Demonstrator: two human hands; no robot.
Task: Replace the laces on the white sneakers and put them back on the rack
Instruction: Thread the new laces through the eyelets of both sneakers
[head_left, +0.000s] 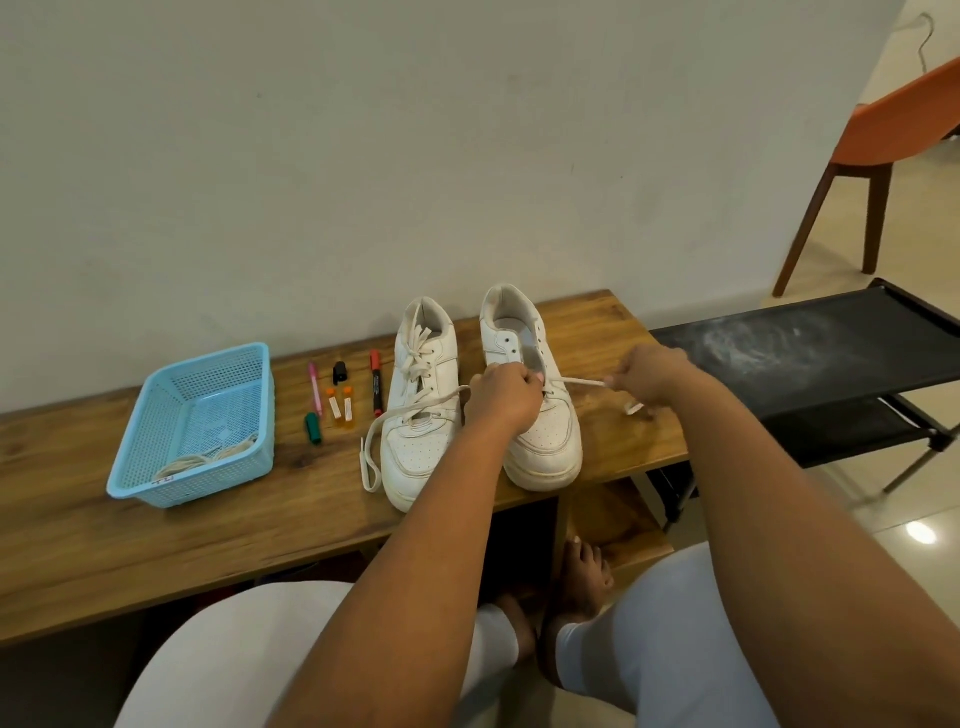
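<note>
bench (156, 545): wooden top under both hands, running off to the left of them
rack (810, 358): black fabric shelf just right of the right hand, nothing on its top tier
basket (192, 421): light blue, well left of the left hand, with a coil of pale laces in its near corner
right sneaker (540, 415): under the left hand, upper eyelets bare, lace running only through the lower part
left sneaker (418, 415): just left of the left hand, laced to the top, loose end trailing on the bench
left hand (501, 397): fingers curled over the right sneaker's eyelet rows, steadying them; what they pinch I cannot tell
right hand (649, 379): closed on the lace, drawing it out sideways
lace (576, 383): taut between the two hands, off the shoe's right side
markers (375, 384): a few pens and small vials, left of both hands
step in hand: lacing the right sneaker, probably about halfway; whether this lace is going in or coming out is unclear
next move: likely feed the tip through the next bare eyelet while the left hand keeps the flap still
</note>
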